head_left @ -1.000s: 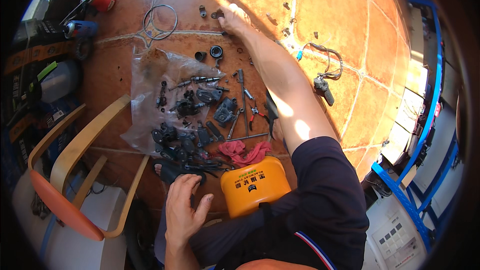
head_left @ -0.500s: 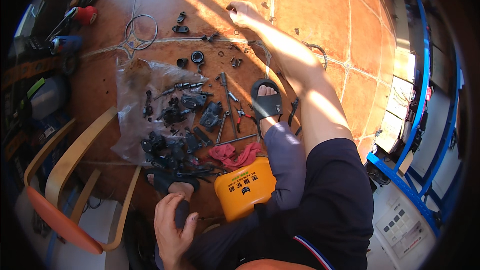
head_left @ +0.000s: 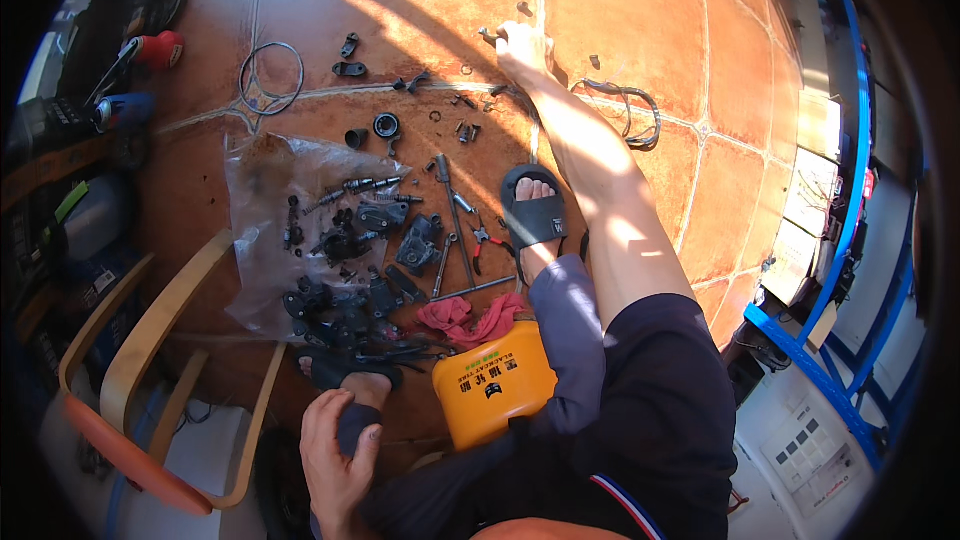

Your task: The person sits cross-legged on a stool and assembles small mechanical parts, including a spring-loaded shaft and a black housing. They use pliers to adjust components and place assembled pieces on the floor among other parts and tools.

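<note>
My right arm reaches out over the tiled floor. At its end my right hand [head_left: 524, 52] is closed, with a small dark part [head_left: 488, 37] at its fingertips; its exact kind is too small to tell. Just beyond the hand lies another small dark piece [head_left: 524, 9]. A thin ring [head_left: 466, 70] and several small screws [head_left: 468, 131] are on the tiles nearby. My left hand [head_left: 338, 455] rests by my left knee, fingers apart and holding nothing.
Greasy dark mechanical parts [head_left: 345, 310] lie on a clear plastic sheet [head_left: 255, 175]. Around them are a long-handled wrench [head_left: 455, 205], red-handled pliers [head_left: 478, 252], a pink rag [head_left: 480, 320] and a yellow stool [head_left: 490, 410]. A wire loop [head_left: 300, 80], dark cable [head_left: 648, 110], wooden-armed chair [head_left: 150, 330] and blue rack [head_left: 855, 140] surround this.
My right hand has moved to the right and a little nearer, keeping the small dark part at its fingertips. The left hand stays by the knee. The view has shifted slightly.
</note>
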